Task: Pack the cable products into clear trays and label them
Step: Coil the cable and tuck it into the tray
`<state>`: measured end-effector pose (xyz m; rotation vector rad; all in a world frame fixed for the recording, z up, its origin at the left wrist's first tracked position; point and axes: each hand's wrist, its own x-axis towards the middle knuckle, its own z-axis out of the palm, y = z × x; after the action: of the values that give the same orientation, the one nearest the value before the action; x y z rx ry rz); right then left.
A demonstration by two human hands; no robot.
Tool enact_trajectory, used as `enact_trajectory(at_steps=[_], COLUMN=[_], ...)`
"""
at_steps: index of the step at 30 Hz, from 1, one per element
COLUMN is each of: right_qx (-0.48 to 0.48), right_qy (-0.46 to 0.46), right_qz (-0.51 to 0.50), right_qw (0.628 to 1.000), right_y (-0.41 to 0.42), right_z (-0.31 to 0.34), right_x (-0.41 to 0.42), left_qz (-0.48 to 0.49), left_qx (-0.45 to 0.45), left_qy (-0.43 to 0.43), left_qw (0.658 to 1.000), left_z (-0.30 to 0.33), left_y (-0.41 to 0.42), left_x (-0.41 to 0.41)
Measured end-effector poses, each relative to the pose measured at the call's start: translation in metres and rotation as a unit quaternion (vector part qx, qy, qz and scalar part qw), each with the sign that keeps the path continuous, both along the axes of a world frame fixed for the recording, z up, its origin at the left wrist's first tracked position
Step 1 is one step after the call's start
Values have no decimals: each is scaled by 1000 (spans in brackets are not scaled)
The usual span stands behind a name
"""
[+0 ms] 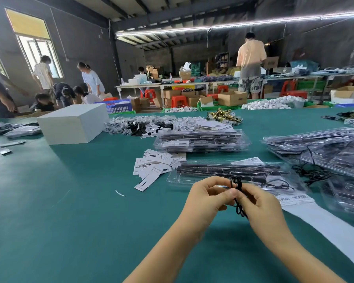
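Note:
A thin black cable [237,184] is bunched between both hands above the green table. My left hand [208,196] pinches it from the left, and my right hand [260,203] pinches it from the right, with loops hanging below the fingers. Just beyond the hands lies an open clear tray [192,176] holding long black bars, with a barcode label [251,159] on its far side. A strip of barcode labels [294,199] lies on white backing paper to the right. White paper cards [155,168] are heaped left of the tray.
A stack of filled clear trays [200,139] stands behind the open one, and more trays [325,148] pile at the right with loose black cable [313,172]. A white box [74,125] sits at the far left. Bagged parts [143,124] cover the back. Several people work beyond the table.

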<state>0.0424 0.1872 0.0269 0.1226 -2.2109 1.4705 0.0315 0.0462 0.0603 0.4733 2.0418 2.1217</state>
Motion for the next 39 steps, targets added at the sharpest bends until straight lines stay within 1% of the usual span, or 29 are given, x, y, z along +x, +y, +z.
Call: enact_trajectory(at_steps=[3, 9, 12, 16, 20, 24, 26, 30, 32, 36, 39], right_qx=[0, -7, 8, 32, 61, 91, 83, 58, 61, 125, 159], right_qy=[1, -5, -12, -34, -37, -40, -39, -54, -47, -32, -23], right_qz=[20, 24, 31, 59, 92, 110, 129, 140, 143, 125, 82], right_qw=[1000, 1000, 999, 997, 993, 989, 987, 987, 987, 984, 984], right_y=[0, -2, 0, 4, 3, 3, 1, -1, -2, -4, -5], right_z=[2, 1, 0, -3, 0, 3, 3, 1, 1, 1, -2], right_x=[2, 1, -1, -3, -2, -2, -1, -2, -1, 0, 0], left_qz=[13, 56, 65, 89, 38, 33, 30, 60, 60, 72, 83], left_qx=[-29, -96, -111, -101, -86, -116, -109, -118, -103, -49, 3], left_qy=[50, 114, 119, 101, 80, 104, 108, 124, 124, 94, 43], left_qw=[998, 987, 984, 986, 992, 987, 988, 983, 985, 992, 996], left_z=[-1, -6, -8, -11, -13, -14, -15, -17, -19, -23, -26], left_y=[-1, 2, 2, 2, -2, -2, -3, -4, -4, -7, -8], left_x=[-2, -7, -7, -9, -12, -16, -17, -20, -20, -20, -21])
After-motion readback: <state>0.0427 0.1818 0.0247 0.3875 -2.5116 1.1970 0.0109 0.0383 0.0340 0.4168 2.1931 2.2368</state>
